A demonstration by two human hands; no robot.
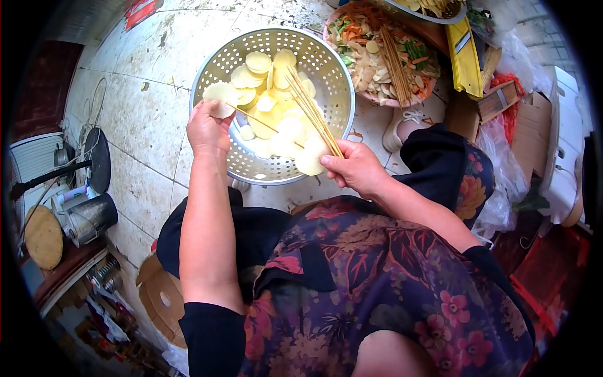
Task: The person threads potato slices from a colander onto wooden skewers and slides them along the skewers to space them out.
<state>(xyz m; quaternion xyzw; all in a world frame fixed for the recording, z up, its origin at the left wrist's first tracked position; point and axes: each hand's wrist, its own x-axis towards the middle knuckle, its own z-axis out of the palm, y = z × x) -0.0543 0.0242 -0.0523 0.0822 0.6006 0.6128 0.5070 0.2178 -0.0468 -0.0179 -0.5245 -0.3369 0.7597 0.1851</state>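
My left hand [210,131] is closed on a round, pale potato slice [221,95] at the left rim of the metal colander [212,69]. From that slice a single thin wooden skewer [259,120] slants down to the right. Several more wooden skewers [312,114] are bundled in my right hand [357,166], fanning up over the bowl. Against those fingers, low on the right side, lies another potato slice [310,158]. Beneath both hands, the colander holds a loose pile of potato slices [257,63], some washed out by glare.
A pink basin [331,38] of cut vegetables stands beyond the colander at right, with a bundle of skewers [394,66] across it. Near it are a yellow slicer [463,60] and plastic bags [502,163]. At left sit a metal pot [91,220] and a round board [44,237].
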